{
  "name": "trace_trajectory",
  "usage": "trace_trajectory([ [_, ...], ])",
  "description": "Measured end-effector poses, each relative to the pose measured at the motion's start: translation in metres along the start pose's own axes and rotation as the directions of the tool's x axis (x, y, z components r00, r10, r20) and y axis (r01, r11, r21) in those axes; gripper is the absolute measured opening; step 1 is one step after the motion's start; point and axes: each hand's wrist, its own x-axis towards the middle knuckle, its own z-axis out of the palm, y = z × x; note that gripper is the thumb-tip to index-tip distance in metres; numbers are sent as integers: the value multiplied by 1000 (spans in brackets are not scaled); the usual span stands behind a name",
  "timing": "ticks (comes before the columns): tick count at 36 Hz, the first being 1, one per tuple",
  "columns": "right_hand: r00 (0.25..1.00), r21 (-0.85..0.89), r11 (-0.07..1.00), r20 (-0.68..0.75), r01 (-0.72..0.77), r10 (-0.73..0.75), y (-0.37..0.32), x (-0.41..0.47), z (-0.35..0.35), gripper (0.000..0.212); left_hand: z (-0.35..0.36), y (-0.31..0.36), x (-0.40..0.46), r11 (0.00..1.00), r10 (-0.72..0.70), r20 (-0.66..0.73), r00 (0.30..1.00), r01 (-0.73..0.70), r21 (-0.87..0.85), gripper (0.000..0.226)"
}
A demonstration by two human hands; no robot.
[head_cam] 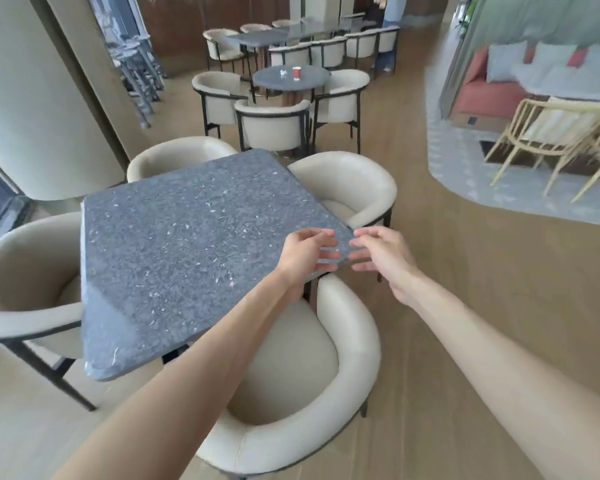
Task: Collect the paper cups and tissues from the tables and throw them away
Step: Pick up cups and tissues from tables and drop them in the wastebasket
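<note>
Reaching out over the near corner of a square speckled grey table (pixel 174 244), a person holds both bare arms forward, the left hand (pixel 303 252) and the right hand (pixel 381 254) almost fingertip to fingertip and both holding nothing. Fingers on each are loosely spread and slightly bent; motion blur hides whether the tips actually touch. Cream tub chairs ring the table, the nearest chair (pixel 302 386) directly under the forearms, and no cup or tissue shows on this top.

Farther down the room, a red paper cup (pixel 296 73) stands upright on a round dark table (pixel 309 85), with a small white crumpled tissue (pixel 283 73) just to its left, the two close but apart. More cream chairs crowd that table, and beyond it runs a long table (pixel 267 38) beside which another person's legs (pixel 388 46) can be seen.

Judging by this, the step in hand is the walk to the round table. It would go best by skirting the chair backs on the open floor to the right, then taking the cup around its middle with one hand to keep it upright, and pinching up the tissue with the other.
</note>
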Motion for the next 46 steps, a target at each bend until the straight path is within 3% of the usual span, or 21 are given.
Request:
trace_trajectory([
  [8,998,41,999,-70,12,-10,13,100,-133,11,125,-10,92,996,-17,21,1000,15,85,12],
  [19,999,34,999,41,11,-13,-29,245,-288,21,320,34,207,997,50,-40,998,-47,67,26],
  [28,995,32,999,92,28,-31,-55,368,-323,23,363,66,312,996,80,-121,989,-75,42,25],
  [46,981,-90,995,193,39,-21,-121,712,-317,16,388,120,634,998,8,-260,965,-25,-61,25],
])
